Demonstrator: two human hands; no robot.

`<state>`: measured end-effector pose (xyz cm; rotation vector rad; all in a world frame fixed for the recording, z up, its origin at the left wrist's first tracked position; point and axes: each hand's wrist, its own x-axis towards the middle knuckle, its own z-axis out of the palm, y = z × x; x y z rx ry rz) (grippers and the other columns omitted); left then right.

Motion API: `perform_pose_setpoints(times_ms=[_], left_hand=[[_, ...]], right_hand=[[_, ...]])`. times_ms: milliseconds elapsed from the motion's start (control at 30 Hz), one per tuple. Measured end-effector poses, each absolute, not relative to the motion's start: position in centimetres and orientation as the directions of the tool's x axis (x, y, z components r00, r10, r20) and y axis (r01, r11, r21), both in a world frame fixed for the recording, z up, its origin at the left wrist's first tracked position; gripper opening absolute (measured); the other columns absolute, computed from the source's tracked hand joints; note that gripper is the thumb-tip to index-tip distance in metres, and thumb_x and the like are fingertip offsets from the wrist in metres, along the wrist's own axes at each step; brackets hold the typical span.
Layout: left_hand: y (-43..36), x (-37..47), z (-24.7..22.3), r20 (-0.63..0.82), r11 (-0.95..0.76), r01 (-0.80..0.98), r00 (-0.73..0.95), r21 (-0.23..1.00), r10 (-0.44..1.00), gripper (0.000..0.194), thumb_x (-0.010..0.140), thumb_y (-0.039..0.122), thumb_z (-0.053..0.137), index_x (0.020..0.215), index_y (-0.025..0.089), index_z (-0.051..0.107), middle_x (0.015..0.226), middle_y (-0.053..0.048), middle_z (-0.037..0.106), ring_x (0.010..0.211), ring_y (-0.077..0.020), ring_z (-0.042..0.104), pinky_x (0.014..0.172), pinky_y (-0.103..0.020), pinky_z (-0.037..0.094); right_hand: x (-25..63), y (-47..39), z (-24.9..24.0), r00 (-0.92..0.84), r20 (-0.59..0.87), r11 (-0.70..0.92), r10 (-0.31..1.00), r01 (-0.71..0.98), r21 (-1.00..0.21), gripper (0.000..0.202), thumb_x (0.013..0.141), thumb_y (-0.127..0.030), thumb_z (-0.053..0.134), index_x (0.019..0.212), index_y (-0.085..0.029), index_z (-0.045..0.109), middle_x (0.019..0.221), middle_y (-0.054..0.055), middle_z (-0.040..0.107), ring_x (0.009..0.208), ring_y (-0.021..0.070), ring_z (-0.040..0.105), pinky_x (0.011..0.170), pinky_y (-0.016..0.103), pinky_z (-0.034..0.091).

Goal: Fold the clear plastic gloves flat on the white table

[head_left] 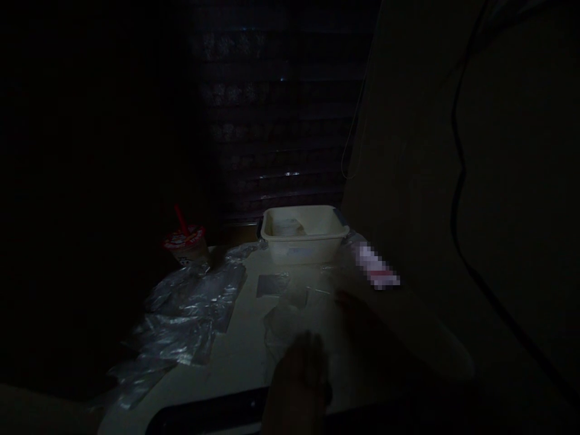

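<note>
The scene is very dark. My left hand [299, 377] reaches up from the bottom middle over the pale table [235, 356], its fingers bent and pressed together. Just beyond its fingertips, a thin clear plastic bag [285, 320] lies on the table; whether the fingers grip it is hidden. To the right, my right hand [356, 311] is a dim reddish shape in shadow by the same plastic, and its fingers cannot be made out. A small flat clear packet [272, 285] lies farther off, before a cream plastic tub [301, 249] with something whitish inside.
Crumpled clear plastic bags [185, 320] are spread along the left of the table. Behind them stands a cup [186, 244] with a red straw. A blurred-out pinkish item [377, 266] is right of the tub. A black bar [203, 411] lies along the near edge; a cable [457, 181] hangs right.
</note>
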<state>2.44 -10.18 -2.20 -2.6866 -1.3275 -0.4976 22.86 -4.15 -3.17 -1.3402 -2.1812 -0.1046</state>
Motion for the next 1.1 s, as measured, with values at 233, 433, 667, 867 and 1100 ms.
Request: perform_pose_setpoints(times_ms=[233, 433, 667, 867, 1100], left_hand=[[-9.4, 3.8, -5.5, 0.452, -0.559, 0.822, 0.46, 0.11, 0.765, 0.037, 0.077, 0.01, 0.034, 0.112, 0.013, 0.046, 0.116, -0.012, 0.049, 0.107, -0.0182, 0.045, 0.079, -0.028, 0.047], [-10.2, 3.6, -4.8, 0.468, -0.666, 0.741, 0.619, -0.082, 0.631, 0.044, 0.08, 0.038, 0.037, 0.117, 0.015, 0.041, 0.12, -0.01, 0.046, 0.112, -0.0243, 0.039, 0.082, -0.038, 0.042], [-11.2, 4.0, -4.6, 0.486, -0.572, 0.796, 0.587, -0.2, 0.648, 0.05, 0.074, 0.048, 0.041, 0.119, 0.026, 0.038, 0.123, -0.006, 0.044, 0.111, -0.0285, 0.037, 0.084, -0.05, 0.032], [-12.0, 5.1, -5.6, 0.492, -0.527, 0.833, 0.534, -0.167, 0.688, 0.05, 0.071, 0.051, 0.045, 0.118, 0.036, 0.036, 0.12, -0.001, 0.047, 0.108, -0.0323, 0.039, 0.086, -0.06, 0.021], [-12.8, 5.5, -5.9, 0.569, -0.472, 0.874, 0.445, -0.111, 0.691, 0.036, 0.079, 0.037, 0.04, 0.116, 0.036, 0.04, 0.116, 0.002, 0.051, 0.107, -0.0271, 0.043, 0.09, -0.056, 0.021]], right_hand=[[19.3, -6.6, -1.5, -0.667, 0.37, 0.721, 0.646, 0.693, -0.011, 0.038, 0.08, -0.02, 0.035, 0.118, -0.014, 0.041, 0.123, 0.007, 0.043, 0.115, 0.0167, 0.035, 0.09, 0.031, 0.038], [22.2, -3.7, -2.6, -0.426, 0.394, 0.492, 0.814, 0.867, -0.077, 0.037, 0.082, -0.024, 0.031, 0.117, -0.018, 0.041, 0.12, 0.008, 0.046, 0.113, 0.0205, 0.037, 0.089, 0.042, 0.034], [23.2, -3.5, -0.8, -0.437, 0.403, 0.516, 0.804, 0.85, -0.108, 0.034, 0.082, -0.022, 0.029, 0.106, -0.019, 0.052, 0.108, 0.008, 0.055, 0.103, 0.0184, 0.046, 0.085, 0.036, 0.038], [18.0, -3.9, -0.1, -0.69, 0.335, 0.763, 0.642, 0.618, -0.19, 0.028, 0.078, -0.021, 0.039, 0.102, -0.018, 0.054, 0.112, 0.004, 0.053, 0.104, 0.0159, 0.043, 0.088, 0.032, 0.034], [15.5, 1.5, 0.9, -0.501, 0.403, 0.6, 0.766, 0.782, -0.168, 0.034, 0.076, -0.013, 0.038, 0.107, -0.014, 0.051, 0.116, 0.009, 0.049, 0.109, 0.0212, 0.039, 0.091, 0.039, 0.029]])
